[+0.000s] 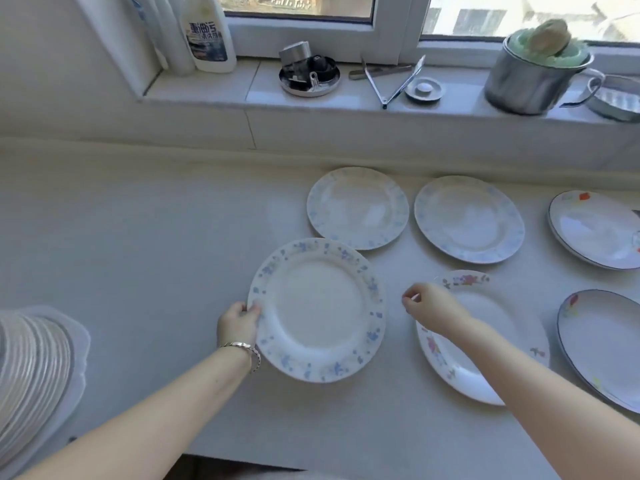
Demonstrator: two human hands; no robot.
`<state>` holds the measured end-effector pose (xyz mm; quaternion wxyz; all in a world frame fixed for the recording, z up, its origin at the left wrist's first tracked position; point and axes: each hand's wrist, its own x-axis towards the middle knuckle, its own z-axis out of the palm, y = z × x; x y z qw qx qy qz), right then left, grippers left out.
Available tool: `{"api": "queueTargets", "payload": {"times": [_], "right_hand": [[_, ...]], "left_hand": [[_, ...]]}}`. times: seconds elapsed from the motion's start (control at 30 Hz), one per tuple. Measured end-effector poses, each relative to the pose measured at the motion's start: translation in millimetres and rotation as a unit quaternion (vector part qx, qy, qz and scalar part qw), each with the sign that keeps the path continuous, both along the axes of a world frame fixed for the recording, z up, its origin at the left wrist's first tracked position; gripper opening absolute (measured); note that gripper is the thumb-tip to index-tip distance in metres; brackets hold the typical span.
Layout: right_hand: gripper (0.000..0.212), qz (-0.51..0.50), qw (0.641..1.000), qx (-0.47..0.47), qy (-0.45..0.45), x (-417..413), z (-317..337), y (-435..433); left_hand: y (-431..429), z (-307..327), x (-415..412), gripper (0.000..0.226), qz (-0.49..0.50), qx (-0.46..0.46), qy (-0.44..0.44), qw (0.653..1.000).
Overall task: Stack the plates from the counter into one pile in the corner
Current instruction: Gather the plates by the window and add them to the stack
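Two bare forearms are seen nearest the camera, reaching up from the bottom edge over the pale bench (138,237). A thin bracelet (244,348) is worn on the left wrist. The left hand (239,323) is clamped on the near-left rim of a blue-flowered plate (317,310), the fingers (254,310) being closed over its edge; whether the plate is lifted or lying flat on the bench cannot be told.

The right hand (433,306) is held just right of that plate, apart from it, above the far-left rim of a pink-flowered plate (460,372). Its fingers are curled loosely together and nothing is gripped by them; whether the rim below is touched cannot be told.

Beyond the fingers, two more blue-rimmed plates are laid side by side on the bench: one (358,207) just past the held plate, another (469,220) to its right. Further right of the right hand, two dark-rimmed plates with coloured marks are seen, one far (595,237) and one near (602,348).

Left of the left hand, at the picture's edge, a ribbed white object (31,368) is partly shown. On the windowsill (207,95) beyond, a cleaner bottle (207,32), metal tongs (394,81) and a steel pot (533,81) are set.
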<state>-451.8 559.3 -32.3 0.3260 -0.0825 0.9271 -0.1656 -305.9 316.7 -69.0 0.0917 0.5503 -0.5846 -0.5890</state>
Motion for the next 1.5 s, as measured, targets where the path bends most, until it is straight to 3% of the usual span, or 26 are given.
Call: {"api": "queueTargets", "payload": {"times": [0.23,0.4,0.67,0.93,1.1,1.27,1.4,1.5], "right_hand": [[0.016,0.098,0.994,-0.036,0.016,23.6,13.0,-85.1],[0.026,0.193,0.980,-0.031,0.037,59.7,26.1,-167.6],[0.026,0.291,0.955,-0.048,0.042,145.0,43.1,-314.9],[0.025,0.311,0.948,-0.041,0.048,198.8,40.4,-401.0],[0.018,0.306,0.950,-0.024,0.056,213.8,35.1,-417.0],[0.024,0.299,0.952,-0.007,0.059,216.6,30.6,-418.7],[0.015,0.306,0.950,0.006,0.067,216.1,28.4,-420.0],[0.015,0.312,0.948,0.010,0.065,217.1,26.1,-419.1]], "left_hand": [[-71.2,72.4,40.2,0.035,0.123,-0.040,0.112,0.985],[-137.4,108.7,106.9,0.034,0.222,-0.078,0.137,0.962],[-250.0,126.5,256.9,0.030,0.353,-0.138,0.023,0.925],[-324.4,100.0,336.6,0.011,0.374,-0.117,-0.037,0.919],[-340.7,86.7,341.6,0.009,0.338,-0.101,-0.058,0.934],[-342.6,78.9,342.5,0.014,0.278,-0.134,-0.079,0.948],[-348.8,85.7,348.1,0.038,0.113,-0.192,-0.207,0.953],[-354.0,91.9,351.6,0.036,-0.005,-0.222,-0.289,0.931]]}}
